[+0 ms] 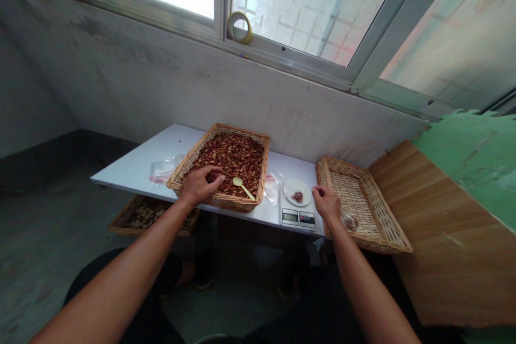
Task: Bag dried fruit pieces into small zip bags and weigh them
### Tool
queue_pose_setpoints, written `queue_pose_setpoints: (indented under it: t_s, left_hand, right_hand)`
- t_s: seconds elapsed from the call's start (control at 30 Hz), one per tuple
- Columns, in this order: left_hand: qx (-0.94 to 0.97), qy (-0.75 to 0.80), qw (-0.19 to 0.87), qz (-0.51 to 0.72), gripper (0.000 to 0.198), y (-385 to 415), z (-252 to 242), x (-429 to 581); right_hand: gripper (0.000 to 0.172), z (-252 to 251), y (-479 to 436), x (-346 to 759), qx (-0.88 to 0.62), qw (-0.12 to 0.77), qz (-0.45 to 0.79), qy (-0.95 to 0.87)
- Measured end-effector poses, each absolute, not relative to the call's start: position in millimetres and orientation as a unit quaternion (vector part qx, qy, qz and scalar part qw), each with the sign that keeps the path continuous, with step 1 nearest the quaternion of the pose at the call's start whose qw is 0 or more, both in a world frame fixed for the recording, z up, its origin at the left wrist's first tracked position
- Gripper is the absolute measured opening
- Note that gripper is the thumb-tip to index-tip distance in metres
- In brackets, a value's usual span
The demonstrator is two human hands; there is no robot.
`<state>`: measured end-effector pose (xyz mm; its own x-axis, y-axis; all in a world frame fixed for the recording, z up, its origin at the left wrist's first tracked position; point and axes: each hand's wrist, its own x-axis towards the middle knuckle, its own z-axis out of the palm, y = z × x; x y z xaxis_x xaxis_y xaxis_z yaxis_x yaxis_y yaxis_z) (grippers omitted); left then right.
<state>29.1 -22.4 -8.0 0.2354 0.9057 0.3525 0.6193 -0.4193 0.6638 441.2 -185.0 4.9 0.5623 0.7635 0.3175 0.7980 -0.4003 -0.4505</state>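
Observation:
My left hand (200, 185) rests over the near left part of a wicker basket (231, 203) filled with small reddish-brown dried pieces (231, 156). Its fingers are loosely bent, with a gap to the thumb, and nothing shows between them. A pale yellow spoon (243, 188) lies on the pieces to the right of this hand. My right hand (327, 203) is closed, fingertips together, just right of a white plate (289, 187). Whatever it may hold is hidden. The plate carries a small heap of the pieces (298, 196) and sits on a white digital scale (298, 219).
A second wicker basket (379, 212) stands at the right, with a small plastic bag (349, 221) at its near left side. Clear plastic bags (166, 167) lie on the white table (133, 164). Below is another basket (121, 220). A wooden board (439, 236) borders the right.

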Motion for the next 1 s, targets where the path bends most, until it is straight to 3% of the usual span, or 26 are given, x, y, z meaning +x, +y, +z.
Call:
queue_pose_setpoints:
  t_s: [0.17, 0.4, 0.73, 0.83, 1.0]
  left_hand:
    - [0.762, 0.505, 0.189, 0.36, 0.04, -22.5, -8.7, 29.8]
    - [0.767, 0.501, 0.18, 0.358, 0.038, -22.1, -10.2, 30.4]
    - [0.772, 0.512, 0.161, 0.341, 0.036, -20.3, -12.8, 28.8]
    - [0.772, 0.512, 0.16, 0.341, 0.036, -20.7, -11.9, 29.0]
    - [0.772, 0.51, 0.158, 0.345, 0.035, -20.5, -11.9, 28.9]
  right_hand:
    - [0.032, -14.5, -186.8, 450.1, -0.815, 0.225, -0.011, -0.534]
    - [0.047, -23.9, -184.2, 449.2, -0.812, 0.117, -0.016, -0.571]
    - [0.064, -25.5, -165.0, 441.3, -0.804, 0.067, 0.015, -0.59]
    - [0.063, -22.2, -160.1, 440.4, -0.806, 0.051, 0.017, -0.59]
    - [0.047, -22.3, -154.7, 442.1, -0.809, 0.04, 0.003, -0.587]
